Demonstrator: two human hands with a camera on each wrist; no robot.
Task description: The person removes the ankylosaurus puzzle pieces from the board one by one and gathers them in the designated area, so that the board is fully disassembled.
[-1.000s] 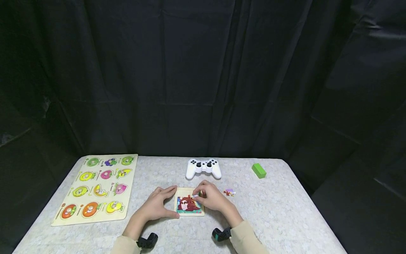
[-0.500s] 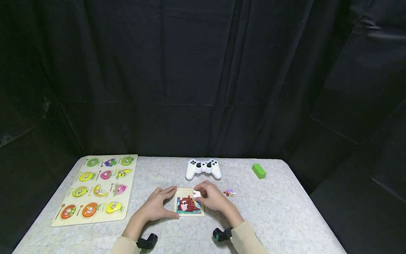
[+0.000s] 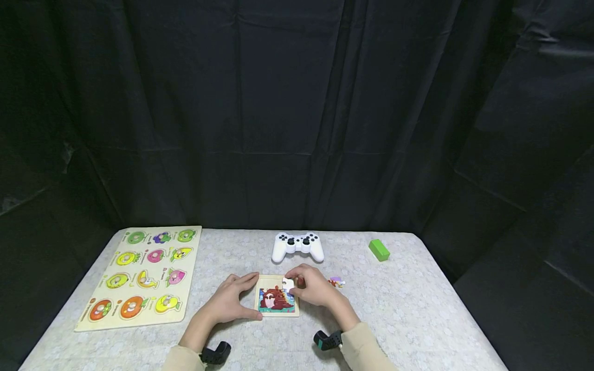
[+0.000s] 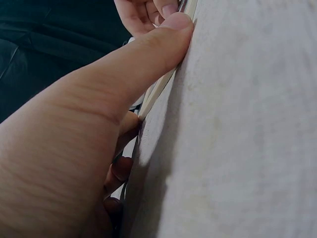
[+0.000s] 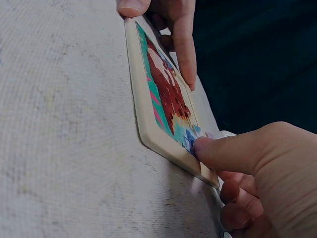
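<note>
A small wooden puzzle frame lies on the table, its lower part filled with a red, teal and blue picture. My left hand grips its left side, thumb at the near corner and forefinger at the far one. Over the frame's upper right part, my right hand pinches a whitish puzzle piece between thumb and forefinger. In the right wrist view the piece is mostly hidden behind the thumb. Several loose pieces, purple and red among them, lie just right of that hand.
A white game controller lies behind the frame. To its right is a green block. A large wooden fruit board covers the left of the table, beside my left arm. A black curtain hangs behind.
The whitish piece, seen almost edge-on a second ago, now shows its face, slightly further right and away from me. My right hand has shifted slightly right with it; my left hand has kept its place.
</note>
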